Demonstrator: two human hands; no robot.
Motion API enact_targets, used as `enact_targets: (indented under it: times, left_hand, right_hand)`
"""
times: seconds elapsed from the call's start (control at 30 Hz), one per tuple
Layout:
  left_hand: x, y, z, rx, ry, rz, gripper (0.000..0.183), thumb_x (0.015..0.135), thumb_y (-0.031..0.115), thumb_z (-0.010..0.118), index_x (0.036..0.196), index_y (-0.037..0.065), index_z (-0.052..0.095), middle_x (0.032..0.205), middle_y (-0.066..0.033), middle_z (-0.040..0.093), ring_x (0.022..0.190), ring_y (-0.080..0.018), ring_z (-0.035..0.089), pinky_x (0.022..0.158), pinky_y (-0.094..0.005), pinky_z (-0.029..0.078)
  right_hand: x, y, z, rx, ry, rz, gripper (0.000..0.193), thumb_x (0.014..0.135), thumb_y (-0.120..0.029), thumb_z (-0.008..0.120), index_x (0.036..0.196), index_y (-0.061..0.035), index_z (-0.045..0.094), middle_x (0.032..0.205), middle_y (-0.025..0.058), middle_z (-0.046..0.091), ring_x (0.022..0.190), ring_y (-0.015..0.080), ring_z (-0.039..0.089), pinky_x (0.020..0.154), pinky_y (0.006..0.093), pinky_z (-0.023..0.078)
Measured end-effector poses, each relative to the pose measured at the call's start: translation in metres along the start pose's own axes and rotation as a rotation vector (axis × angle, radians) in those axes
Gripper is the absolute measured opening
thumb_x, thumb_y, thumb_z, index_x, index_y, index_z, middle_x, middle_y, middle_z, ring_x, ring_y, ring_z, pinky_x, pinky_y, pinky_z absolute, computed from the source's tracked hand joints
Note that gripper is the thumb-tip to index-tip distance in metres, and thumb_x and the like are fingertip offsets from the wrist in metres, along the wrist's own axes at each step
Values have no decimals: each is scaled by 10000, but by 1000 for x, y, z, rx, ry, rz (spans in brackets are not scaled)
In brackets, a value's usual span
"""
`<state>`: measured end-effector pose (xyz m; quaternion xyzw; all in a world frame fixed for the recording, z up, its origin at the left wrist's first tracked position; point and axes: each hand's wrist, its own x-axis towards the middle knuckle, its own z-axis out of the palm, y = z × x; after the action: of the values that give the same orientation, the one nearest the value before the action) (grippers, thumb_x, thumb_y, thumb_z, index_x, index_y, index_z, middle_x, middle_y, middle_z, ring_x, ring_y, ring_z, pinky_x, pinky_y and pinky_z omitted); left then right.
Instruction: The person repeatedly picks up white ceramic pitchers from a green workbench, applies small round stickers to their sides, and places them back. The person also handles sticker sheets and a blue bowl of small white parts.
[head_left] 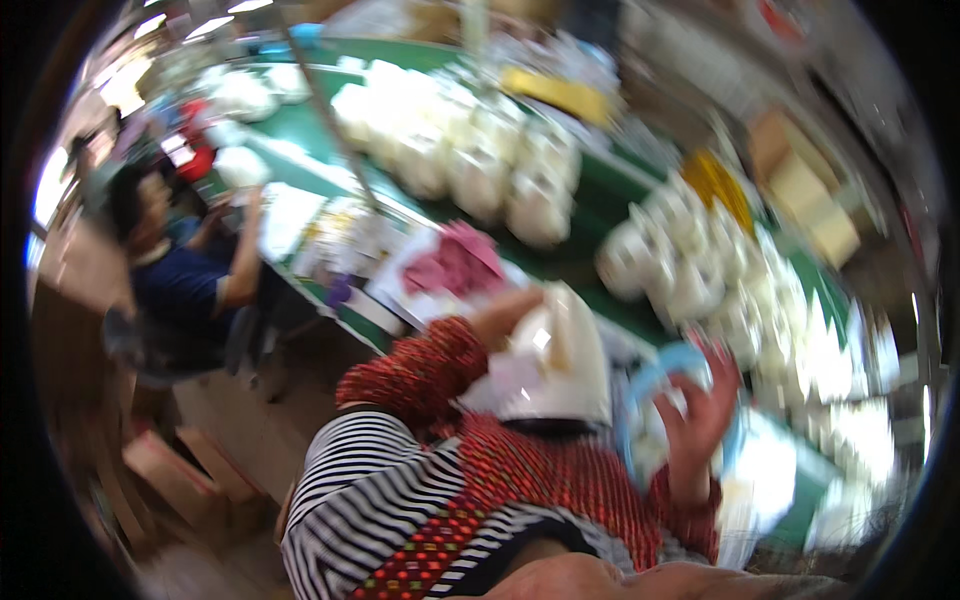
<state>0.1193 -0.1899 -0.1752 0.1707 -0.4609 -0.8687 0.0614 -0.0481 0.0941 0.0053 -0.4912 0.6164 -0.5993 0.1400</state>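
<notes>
A white bag-like bundle point(550, 360) is held up, tilted, in the left hand point(500, 318). A light blue ring-shaped piece point(660, 365) hangs just beside it, by the right hand's spread fingers point(722, 375). Both are blurred.

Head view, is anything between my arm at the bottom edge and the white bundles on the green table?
Yes. A person in a red top bends between the arm and the white bundles on the green table.
</notes>
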Motion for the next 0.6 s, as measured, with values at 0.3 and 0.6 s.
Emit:
enact_targets:
  times: [0.3, 0.6]
  left_hand:
    - [-49, 41, 88, 228, 42, 5, 359, 1035, 350, 630, 1205, 38, 684, 1042, -69, 743, 922, -140, 713, 828, -283, 569]
    - [-22, 24, 73, 192, -69, -216, 383, 1080, 358, 528, 1173, 37, 715, 1053, -46, 743, 932, -103, 695, 838, -267, 548]
  right_hand:
    - [-29, -50, 22, 285, -238, 269, 917, 828, 86, 798, 1576, -37, 281, 1554, 172, 416, 944, 170, 730, 1047, 406, 485]
    - [-46, -64, 35, 134, -337, 207, 953, 817, 87, 782, 1600, -64, 261, 1523, 163, 446, 927, 167, 738, 1055, 419, 497]
